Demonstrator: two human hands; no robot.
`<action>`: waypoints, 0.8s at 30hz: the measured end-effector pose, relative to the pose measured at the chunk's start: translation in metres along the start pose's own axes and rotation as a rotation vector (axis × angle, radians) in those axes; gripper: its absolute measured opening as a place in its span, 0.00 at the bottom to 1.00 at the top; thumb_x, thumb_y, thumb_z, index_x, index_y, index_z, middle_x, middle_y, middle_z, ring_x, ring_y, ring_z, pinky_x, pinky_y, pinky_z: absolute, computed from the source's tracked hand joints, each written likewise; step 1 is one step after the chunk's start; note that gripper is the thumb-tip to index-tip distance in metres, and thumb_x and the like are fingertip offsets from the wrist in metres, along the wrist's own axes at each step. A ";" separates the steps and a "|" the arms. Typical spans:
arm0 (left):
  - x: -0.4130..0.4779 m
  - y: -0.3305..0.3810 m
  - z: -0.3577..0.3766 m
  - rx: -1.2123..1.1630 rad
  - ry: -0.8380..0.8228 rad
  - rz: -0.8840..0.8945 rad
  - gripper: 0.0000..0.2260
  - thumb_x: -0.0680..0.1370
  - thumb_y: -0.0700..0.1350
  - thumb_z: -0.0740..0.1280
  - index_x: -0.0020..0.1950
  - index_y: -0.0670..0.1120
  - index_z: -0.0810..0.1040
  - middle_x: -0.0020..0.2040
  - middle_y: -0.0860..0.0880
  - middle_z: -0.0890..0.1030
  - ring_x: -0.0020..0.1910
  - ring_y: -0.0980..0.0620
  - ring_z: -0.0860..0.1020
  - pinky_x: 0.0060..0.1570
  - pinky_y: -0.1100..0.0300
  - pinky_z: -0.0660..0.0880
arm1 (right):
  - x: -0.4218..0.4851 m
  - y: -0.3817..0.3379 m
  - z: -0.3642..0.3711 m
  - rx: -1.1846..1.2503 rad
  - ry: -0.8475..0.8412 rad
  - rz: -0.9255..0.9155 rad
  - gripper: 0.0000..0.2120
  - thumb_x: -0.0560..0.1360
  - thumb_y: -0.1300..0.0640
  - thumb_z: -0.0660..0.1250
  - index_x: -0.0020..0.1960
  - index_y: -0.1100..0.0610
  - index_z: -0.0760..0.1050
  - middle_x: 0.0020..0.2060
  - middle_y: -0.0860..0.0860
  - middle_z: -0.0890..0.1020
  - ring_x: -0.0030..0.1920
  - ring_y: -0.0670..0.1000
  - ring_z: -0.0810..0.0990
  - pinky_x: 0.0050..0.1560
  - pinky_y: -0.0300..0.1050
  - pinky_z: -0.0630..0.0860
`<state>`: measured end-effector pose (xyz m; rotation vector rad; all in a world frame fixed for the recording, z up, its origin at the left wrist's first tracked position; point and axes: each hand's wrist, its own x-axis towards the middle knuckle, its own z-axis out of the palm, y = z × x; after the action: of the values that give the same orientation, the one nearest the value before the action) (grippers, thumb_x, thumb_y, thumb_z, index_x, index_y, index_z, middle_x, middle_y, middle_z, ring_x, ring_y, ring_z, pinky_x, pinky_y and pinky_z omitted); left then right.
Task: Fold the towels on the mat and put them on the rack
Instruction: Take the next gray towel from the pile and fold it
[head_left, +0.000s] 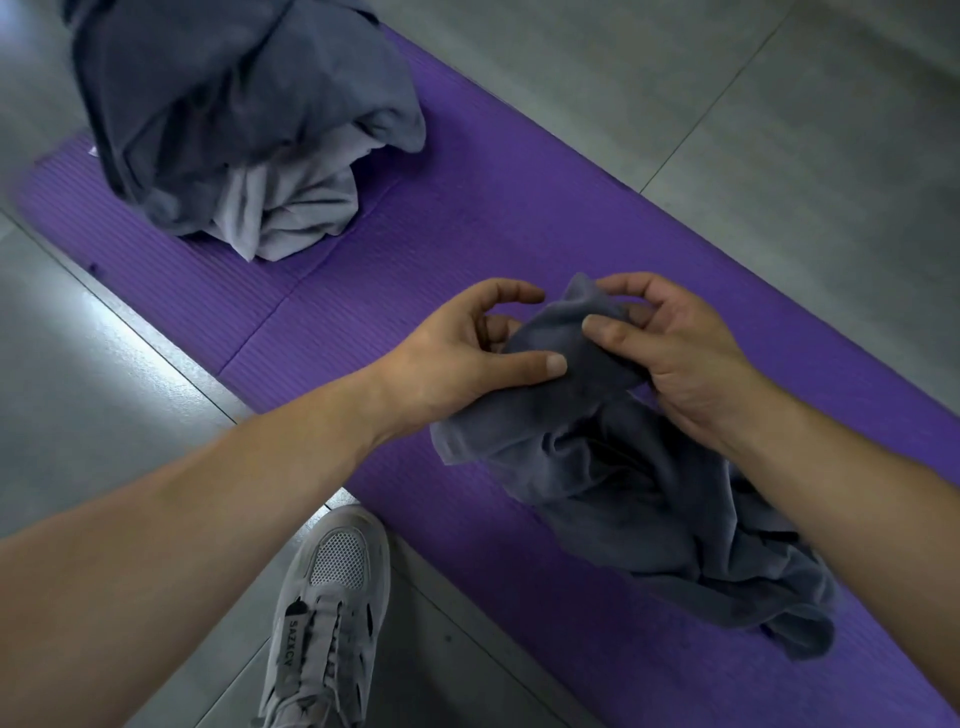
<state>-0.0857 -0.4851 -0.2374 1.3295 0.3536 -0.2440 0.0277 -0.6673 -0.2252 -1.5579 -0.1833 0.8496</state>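
A crumpled dark grey towel (634, 499) hangs from both my hands over the purple mat (467, 249). My right hand (670, 353) pinches its upper corner between thumb and fingers. My left hand (467, 353) holds the same bunched end, thumb pressed on the cloth, its other fingers curled loosely above. The towel's lower part rests rumpled on the mat at the right. A heap of towels (234, 119), dark grey over light grey, lies on the mat's far left end. No rack is in view.
Grey tiled floor (727, 104) surrounds the mat. A grey sneaker (322, 618) stands on the floor at the mat's near edge, below my left forearm.
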 end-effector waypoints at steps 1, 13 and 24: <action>0.001 -0.001 -0.001 0.015 0.016 0.007 0.28 0.71 0.42 0.79 0.68 0.47 0.72 0.45 0.42 0.81 0.45 0.43 0.80 0.46 0.50 0.78 | 0.000 -0.002 0.001 -0.010 0.001 -0.009 0.24 0.66 0.55 0.75 0.61 0.55 0.75 0.46 0.56 0.86 0.46 0.53 0.86 0.45 0.45 0.82; -0.004 -0.004 -0.025 0.339 0.032 -0.015 0.11 0.72 0.46 0.79 0.50 0.46 0.84 0.45 0.38 0.84 0.43 0.47 0.82 0.48 0.46 0.80 | 0.009 -0.016 0.014 -0.022 -0.074 0.099 0.15 0.69 0.51 0.72 0.51 0.58 0.81 0.44 0.54 0.86 0.46 0.50 0.85 0.47 0.42 0.82; -0.021 -0.034 -0.089 0.292 -0.172 -0.420 0.09 0.76 0.48 0.74 0.53 0.47 0.86 0.51 0.47 0.87 0.53 0.50 0.85 0.55 0.57 0.79 | 0.072 -0.030 0.021 -0.228 0.340 -0.185 0.09 0.71 0.49 0.77 0.40 0.50 0.78 0.32 0.44 0.76 0.36 0.45 0.74 0.41 0.40 0.75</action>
<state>-0.1275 -0.4069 -0.2773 1.4985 0.4623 -0.7817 0.0771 -0.6036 -0.2255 -1.8414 -0.1777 0.4208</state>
